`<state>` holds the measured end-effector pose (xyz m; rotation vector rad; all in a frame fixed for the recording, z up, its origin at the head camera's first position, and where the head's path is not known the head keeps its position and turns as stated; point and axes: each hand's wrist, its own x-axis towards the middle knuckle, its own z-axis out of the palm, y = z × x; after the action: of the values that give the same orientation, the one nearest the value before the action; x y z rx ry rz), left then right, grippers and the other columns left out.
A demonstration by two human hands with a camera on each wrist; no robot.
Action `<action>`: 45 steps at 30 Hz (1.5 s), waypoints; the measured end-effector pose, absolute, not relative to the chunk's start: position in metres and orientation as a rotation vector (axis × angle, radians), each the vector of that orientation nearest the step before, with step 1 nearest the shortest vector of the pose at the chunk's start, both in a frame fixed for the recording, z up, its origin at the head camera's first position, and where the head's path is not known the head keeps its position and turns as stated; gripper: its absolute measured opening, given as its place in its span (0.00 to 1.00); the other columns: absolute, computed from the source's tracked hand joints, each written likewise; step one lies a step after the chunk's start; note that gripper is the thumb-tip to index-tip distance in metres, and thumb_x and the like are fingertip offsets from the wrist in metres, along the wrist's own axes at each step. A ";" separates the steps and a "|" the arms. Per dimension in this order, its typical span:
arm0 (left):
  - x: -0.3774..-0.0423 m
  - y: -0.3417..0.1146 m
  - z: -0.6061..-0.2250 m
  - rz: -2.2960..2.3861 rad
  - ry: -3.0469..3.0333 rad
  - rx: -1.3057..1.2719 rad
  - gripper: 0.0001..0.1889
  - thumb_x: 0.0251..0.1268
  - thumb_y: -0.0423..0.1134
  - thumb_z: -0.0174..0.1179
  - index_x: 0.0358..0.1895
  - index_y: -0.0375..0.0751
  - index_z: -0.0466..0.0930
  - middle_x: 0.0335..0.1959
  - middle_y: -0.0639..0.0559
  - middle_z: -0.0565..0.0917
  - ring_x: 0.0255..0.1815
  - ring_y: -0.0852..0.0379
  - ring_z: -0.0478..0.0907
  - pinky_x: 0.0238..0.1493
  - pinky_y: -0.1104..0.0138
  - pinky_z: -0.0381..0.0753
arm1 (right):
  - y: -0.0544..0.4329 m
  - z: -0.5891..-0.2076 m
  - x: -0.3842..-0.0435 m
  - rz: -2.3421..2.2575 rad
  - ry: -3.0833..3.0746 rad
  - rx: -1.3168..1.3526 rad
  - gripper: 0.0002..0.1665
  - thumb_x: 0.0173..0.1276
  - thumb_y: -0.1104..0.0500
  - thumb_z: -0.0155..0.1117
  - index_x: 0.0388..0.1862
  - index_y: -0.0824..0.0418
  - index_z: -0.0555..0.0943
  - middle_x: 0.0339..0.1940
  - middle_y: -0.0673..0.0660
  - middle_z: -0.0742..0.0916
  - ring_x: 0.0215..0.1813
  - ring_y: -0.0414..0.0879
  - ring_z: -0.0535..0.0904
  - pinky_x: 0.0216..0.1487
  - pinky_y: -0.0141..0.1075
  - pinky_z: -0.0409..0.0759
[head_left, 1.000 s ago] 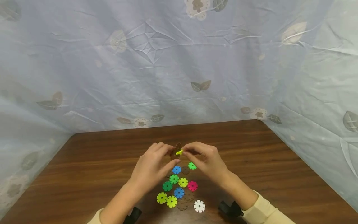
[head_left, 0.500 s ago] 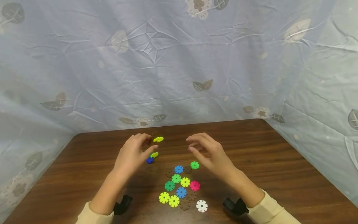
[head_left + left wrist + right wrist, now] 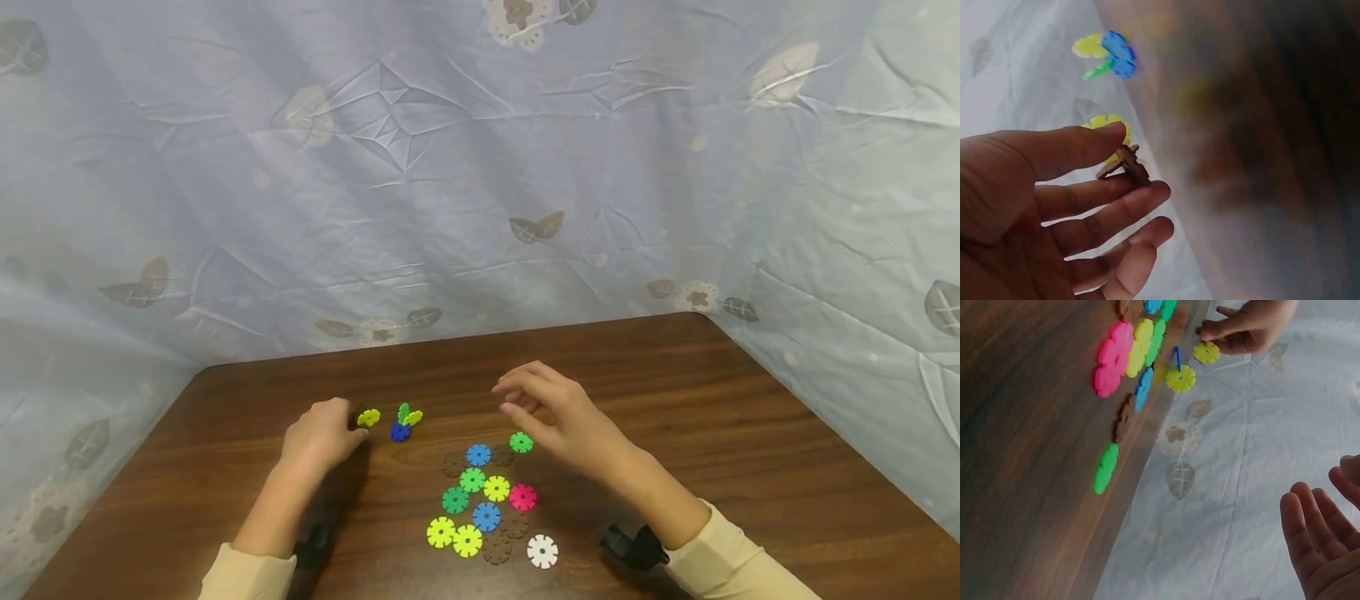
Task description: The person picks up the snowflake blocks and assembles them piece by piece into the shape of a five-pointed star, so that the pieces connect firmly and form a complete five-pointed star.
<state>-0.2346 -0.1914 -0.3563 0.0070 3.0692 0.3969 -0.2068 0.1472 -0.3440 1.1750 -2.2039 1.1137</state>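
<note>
At the left of the table my left hand (image 3: 318, 437) pinches a joined piece of brown and yellow notched discs. In the left wrist view its brown discs (image 3: 1125, 165) lie between thumb and fingertips, and its yellow disc (image 3: 1107, 128) is partly behind the thumb. Just right of this hand stands another joined piece (image 3: 401, 427) of blue, green and yellow discs. My right hand (image 3: 558, 417) hovers above the table with loosely bent fingers and holds nothing. Beneath and left of it lies a light green disc (image 3: 521, 442).
Several loose flat discs lie mid-table towards the front, among them a pink disc (image 3: 522, 497), a blue disc (image 3: 486, 517) and a white disc (image 3: 542, 552). Brown ones blend into the dark wood table (image 3: 637, 375). A patterned cloth (image 3: 450, 208) hangs around the back and sides.
Both hands were together at the discs; then they parted. My left hand has carried the brown and yellow piece left and down towards the table, while the right hand has let go and stays raised.
</note>
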 end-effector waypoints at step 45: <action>-0.188 -0.101 -0.354 0.420 2.801 0.547 0.14 0.63 0.45 0.75 0.31 0.47 0.77 0.28 0.55 0.78 0.29 0.57 0.72 0.30 0.60 0.70 | 0.153 -0.349 -0.214 0.827 -3.110 1.002 0.08 0.70 0.55 0.74 0.40 0.56 0.83 0.37 0.48 0.87 0.39 0.38 0.80 0.40 0.34 0.80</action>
<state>-0.1877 -0.1010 -0.3543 0.5474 2.8013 0.4196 -0.2137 0.1532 -0.3489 1.0023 -3.1101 0.8268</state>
